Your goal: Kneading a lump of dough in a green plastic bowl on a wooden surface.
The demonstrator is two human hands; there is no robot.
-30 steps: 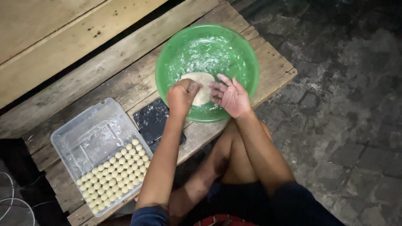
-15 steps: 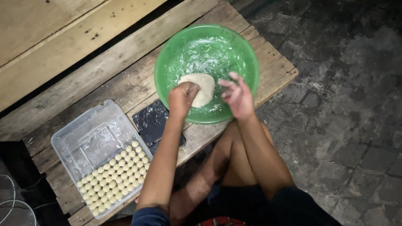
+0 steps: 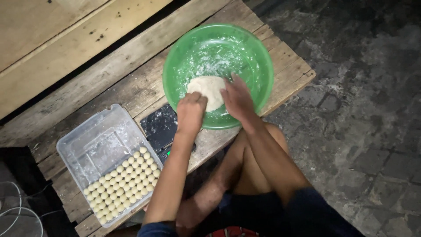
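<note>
Your curled left hand (image 3: 191, 112) grips the near-left edge of the pale, soft dough lump (image 3: 206, 90) in the floury round green plastic bowl (image 3: 258, 66), your open right hand (image 3: 237, 98) pressing flat just right; it looks pliable, tacky, so pinch from its edge.

— How many bowls are seen?
— One green bowl (image 3: 218, 57), with one lump of dough (image 3: 206, 90) in it.
— And hands?
— Two are counted: one left hand (image 3: 191, 113), one right hand (image 3: 237, 98).
— Containers?
— One clear plastic tub (image 3: 94, 145). Several dozen small dough balls (image 3: 123, 182) are lined up inside; an exact number cannot be made out.
— Anything else?
— One black scale (image 3: 160, 127) and one wooden bench (image 3: 109, 94).
</note>
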